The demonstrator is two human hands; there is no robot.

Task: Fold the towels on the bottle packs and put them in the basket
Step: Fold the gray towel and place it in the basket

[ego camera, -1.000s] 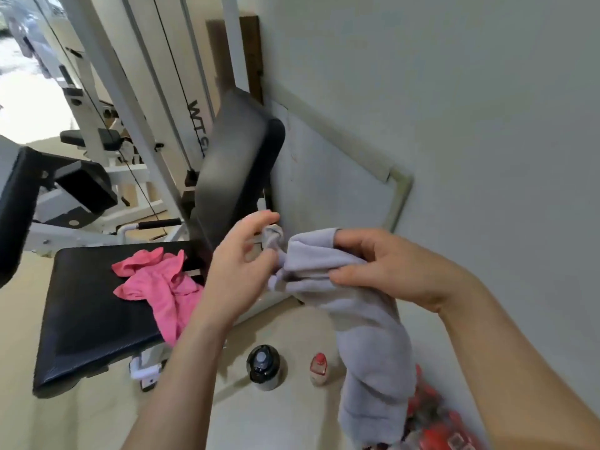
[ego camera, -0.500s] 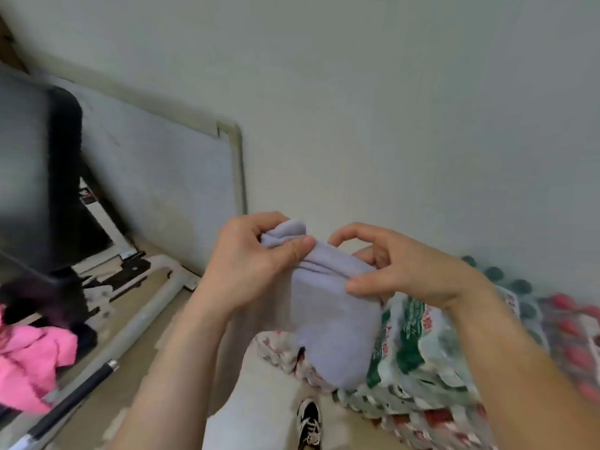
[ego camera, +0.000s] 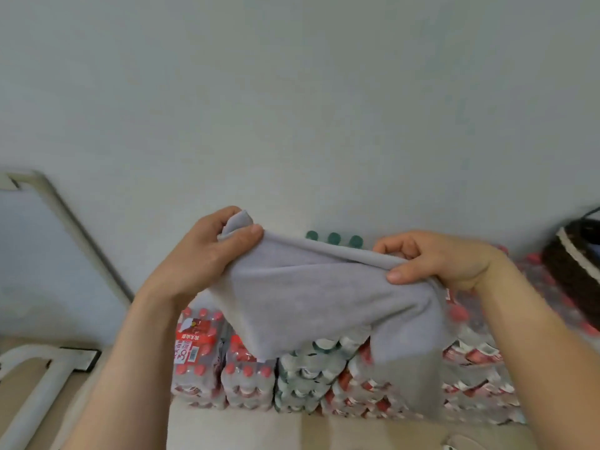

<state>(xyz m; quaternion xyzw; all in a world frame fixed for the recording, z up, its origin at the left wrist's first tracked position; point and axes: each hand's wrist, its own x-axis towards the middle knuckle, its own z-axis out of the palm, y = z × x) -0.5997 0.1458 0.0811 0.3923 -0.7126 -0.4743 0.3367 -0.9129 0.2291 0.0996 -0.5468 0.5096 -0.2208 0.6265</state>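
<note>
Overhead, both hands, left (ego camera: 201,254) and right (ego camera: 435,259), pinching a grey towel (ego camera: 311,300) stretched above stacked bottle packs (ego camera: 302,381).

Under you: floor (ego camera: 243,430) | standing on it: your shrink-wrapped bottle packs (ego camera: 246,384), stacked against the wall (ego camera: 292,92) | on the packs, your far right: dark basket (ego camera: 571,277)

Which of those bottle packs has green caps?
The shrink-wrapped plastic bottle pack in the middle, behind the grey cloth towel; red-capped packs flank it on both sides.
</note>
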